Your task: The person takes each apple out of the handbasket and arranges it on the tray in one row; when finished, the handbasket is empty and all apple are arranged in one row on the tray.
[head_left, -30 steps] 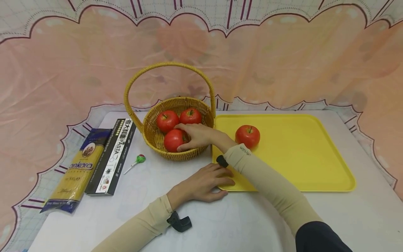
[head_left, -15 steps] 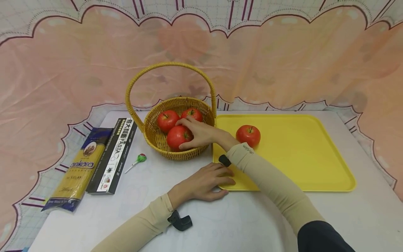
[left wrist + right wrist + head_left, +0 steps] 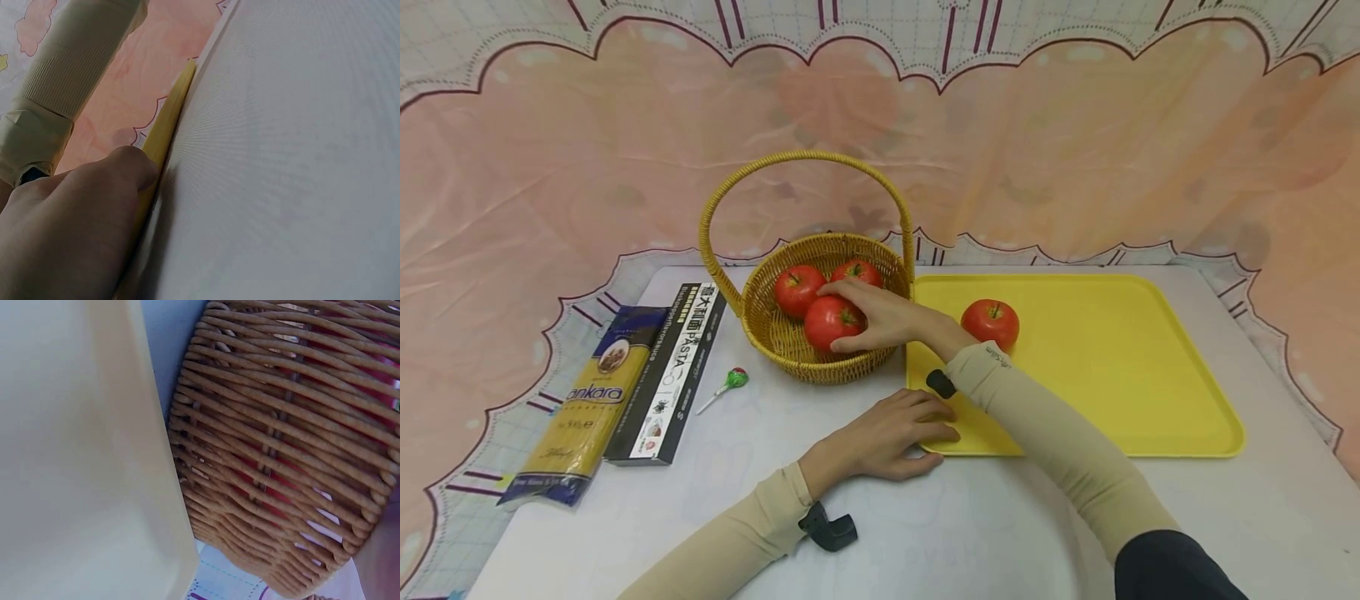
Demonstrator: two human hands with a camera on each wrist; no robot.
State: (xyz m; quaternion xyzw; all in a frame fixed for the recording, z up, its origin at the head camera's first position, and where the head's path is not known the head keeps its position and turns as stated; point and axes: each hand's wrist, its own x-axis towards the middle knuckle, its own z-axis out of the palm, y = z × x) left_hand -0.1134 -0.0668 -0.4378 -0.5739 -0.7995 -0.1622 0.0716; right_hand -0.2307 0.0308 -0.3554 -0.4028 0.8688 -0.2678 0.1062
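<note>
Inside the yellow wicker basket (image 3: 775, 342), my right hand (image 3: 880, 318) grips a red apple (image 3: 831, 322), thumb on its near side and fingers over the far side. Two more red apples share the basket: one at the left (image 3: 799, 291), and another at the back (image 3: 856, 271), partly covered by my fingers. My left hand (image 3: 883, 437) rests on the near left corner of a yellow tray (image 3: 1112, 367). Its thumb lies along the tray edge (image 3: 167, 125) in the left wrist view. The right wrist view shows the basket's woven side (image 3: 281, 437), with the right hand mostly hidden.
A single apple (image 3: 990, 324) sits on the tray's left part, beside my right forearm. Left of the basket lie a green-wrapped lollipop (image 3: 734, 378), a black pasta box (image 3: 666, 375) and a yellow-and-blue pasta bag (image 3: 587, 404). The basket's tall handle (image 3: 805, 156) arches above it.
My right hand has shifted slightly right and back with the gripped apple, which has turned and covers more of the back apple. The left hand has stayed on the tray corner.
</note>
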